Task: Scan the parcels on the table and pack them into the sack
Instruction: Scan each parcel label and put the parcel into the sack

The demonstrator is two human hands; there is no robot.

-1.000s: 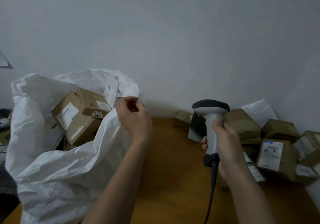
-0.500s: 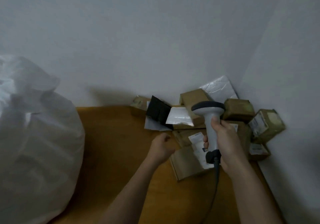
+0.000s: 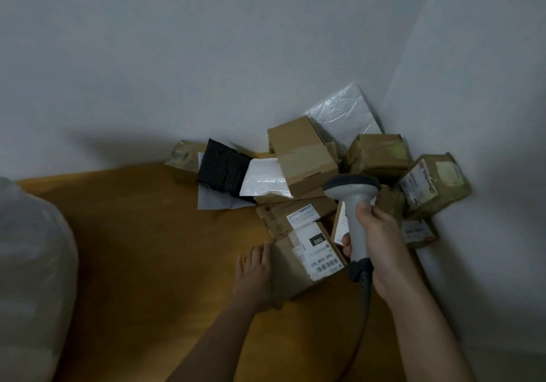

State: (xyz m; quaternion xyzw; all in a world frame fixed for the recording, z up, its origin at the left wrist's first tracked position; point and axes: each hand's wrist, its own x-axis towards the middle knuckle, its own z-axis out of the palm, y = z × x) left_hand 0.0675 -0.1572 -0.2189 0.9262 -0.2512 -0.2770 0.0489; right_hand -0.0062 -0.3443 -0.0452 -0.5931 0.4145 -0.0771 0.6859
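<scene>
Reaching for the next parcel (image 3: 298, 266) at the heap's six o'clock, the left hand (image 3: 257, 266) is lying flat-fingered against its side; the right hand (image 3: 375, 242) is gripping the scanner (image 3: 353, 201), which next needs aiming at the barcode label (image 3: 317, 251).

Dim, soft indoor light; blurred sack (image 3: 32, 278) at left; wide-angle bending at the edges.

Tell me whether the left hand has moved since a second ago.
Yes. The left hand left the sack's rim and went right across the table to the labelled box, now touching its left side.
</scene>
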